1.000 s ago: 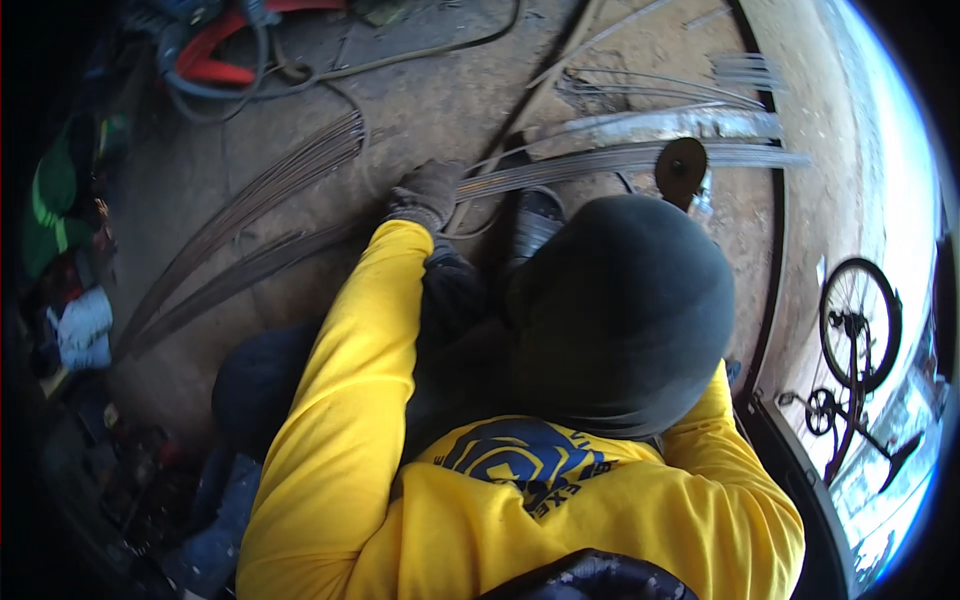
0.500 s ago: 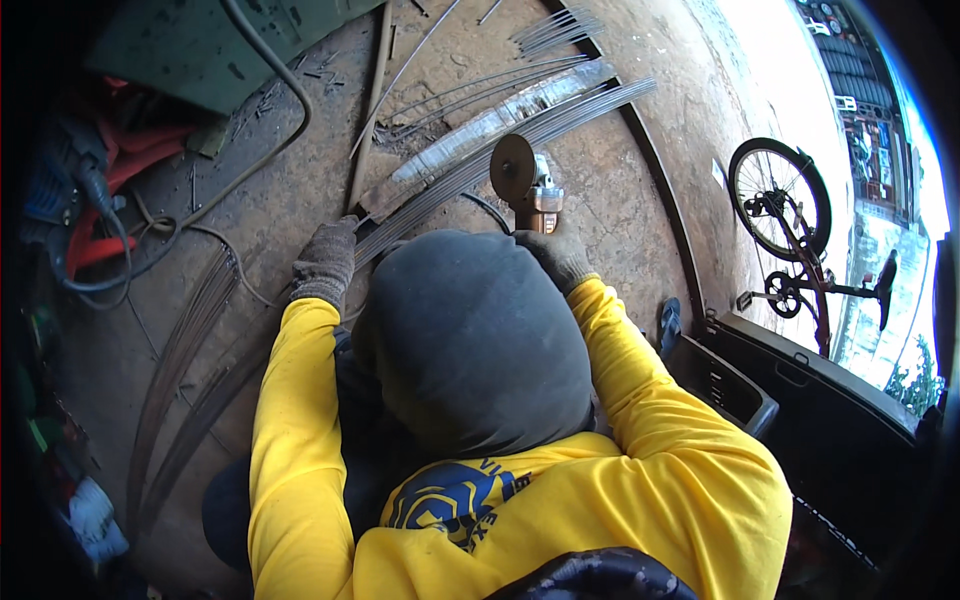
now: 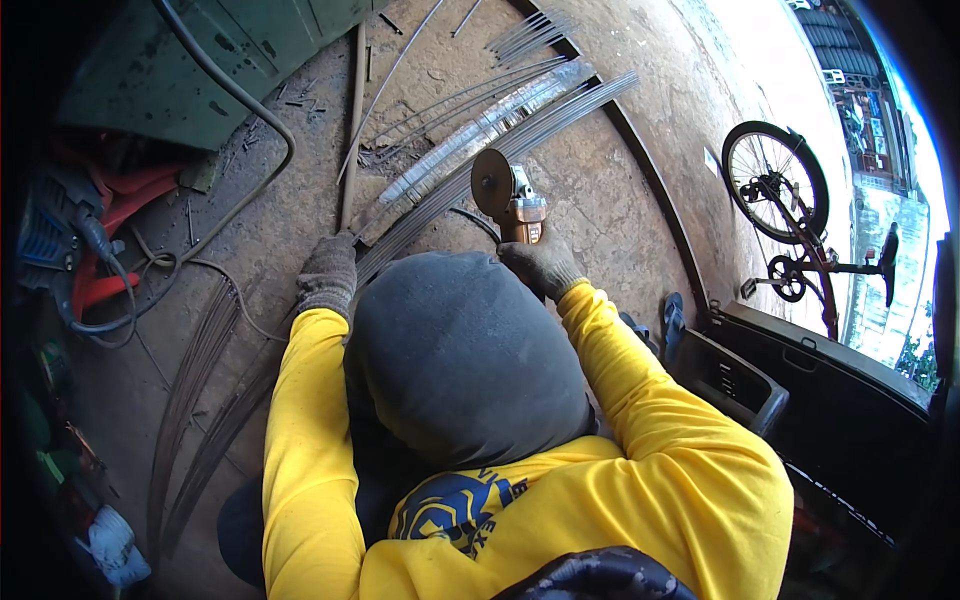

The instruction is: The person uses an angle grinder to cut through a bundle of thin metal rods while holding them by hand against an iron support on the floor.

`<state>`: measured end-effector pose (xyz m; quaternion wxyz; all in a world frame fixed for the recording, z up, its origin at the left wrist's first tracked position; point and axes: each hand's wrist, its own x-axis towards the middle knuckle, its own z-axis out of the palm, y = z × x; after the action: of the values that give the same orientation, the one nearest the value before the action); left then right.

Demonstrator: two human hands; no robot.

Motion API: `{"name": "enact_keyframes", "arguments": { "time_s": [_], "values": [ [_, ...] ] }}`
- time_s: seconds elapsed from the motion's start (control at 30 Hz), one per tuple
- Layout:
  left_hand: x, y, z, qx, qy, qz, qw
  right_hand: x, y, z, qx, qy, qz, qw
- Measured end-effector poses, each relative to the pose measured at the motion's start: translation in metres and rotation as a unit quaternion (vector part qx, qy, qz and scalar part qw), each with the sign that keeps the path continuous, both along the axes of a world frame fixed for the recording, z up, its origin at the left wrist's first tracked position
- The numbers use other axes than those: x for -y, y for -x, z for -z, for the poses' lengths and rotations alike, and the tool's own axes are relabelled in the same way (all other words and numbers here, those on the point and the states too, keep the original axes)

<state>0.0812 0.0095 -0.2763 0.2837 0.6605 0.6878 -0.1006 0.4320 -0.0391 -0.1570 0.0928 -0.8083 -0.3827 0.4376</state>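
Note:
My right hand, in a grey work glove, is wrapped around an angle grinder. The grinder's thin round disc points away from me, beside a bundle of long thin steel rods. Whether the disc touches the rods or is spinning cannot be made out. My left hand, also gloved, is closed low at the near end of a flat metal bar, next to the rods. What its fingers grip is hidden. A pale worn strip lies along the bar, left of the rods.
More thin rods lie at the left, near a blue and red machine with a cable. A green metal panel is at the upper left. A long dark bar, sandals and a bicycle are to the right.
The whole view has shifted slightly. The grinder has come a little nearer and left in the picture, with my right hand still around it. My left hand stays by the bar's end.

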Motion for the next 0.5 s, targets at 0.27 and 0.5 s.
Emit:
{"name": "enact_keyframes", "arguments": {
  "time_s": [0.27,0.5],
  "values": [
    [0.009,0.002,-0.018,-0.006,-0.001,-0.031,0.999,0.002,-0.004,0.011,-0.011,-0.013,-0.003,1.000],
    [0.017,0.013,-0.061,-0.018,0.061,-0.056,0.996,0.001,-0.008,0.013,0.008,0.011,-0.004,1.000]
  ]
}}
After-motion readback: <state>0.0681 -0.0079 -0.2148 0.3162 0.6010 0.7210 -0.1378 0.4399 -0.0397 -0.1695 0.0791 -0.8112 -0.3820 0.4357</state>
